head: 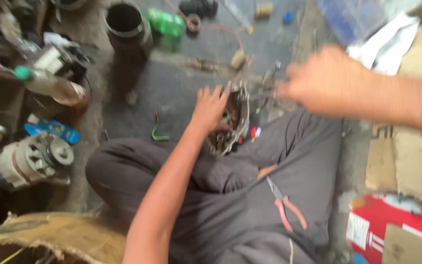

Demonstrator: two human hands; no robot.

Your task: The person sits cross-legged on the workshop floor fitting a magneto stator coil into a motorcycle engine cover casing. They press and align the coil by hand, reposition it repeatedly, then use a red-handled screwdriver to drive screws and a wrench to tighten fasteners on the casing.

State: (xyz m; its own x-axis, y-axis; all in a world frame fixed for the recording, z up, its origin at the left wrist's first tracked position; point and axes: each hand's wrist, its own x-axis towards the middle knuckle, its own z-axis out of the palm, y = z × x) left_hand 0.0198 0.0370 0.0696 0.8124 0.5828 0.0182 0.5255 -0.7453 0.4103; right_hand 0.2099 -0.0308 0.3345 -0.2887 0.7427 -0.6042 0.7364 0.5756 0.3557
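Observation:
I sit on the floor with my legs in dark grey trousers. My left hand (210, 106) rests with spread fingers on a round metal motor housing (230, 124) that shows copper windings and stands between my knees. My right hand (318, 80) is blurred, raised above and to the right of the housing, its fingers closed near some thin metal parts or wires (268, 80); what it grips is unclear. Red-handled pliers (287, 208) lie on my lap.
An alternator (35, 159) and a blue tool (52, 129) lie at the left beside bottles (50, 83). A dark metal pipe (125, 29) and a green bottle (167, 22) stand ahead. Cardboard (411, 156) and a red box (391, 234) sit at the right. A green wire (157, 129) lies on the floor.

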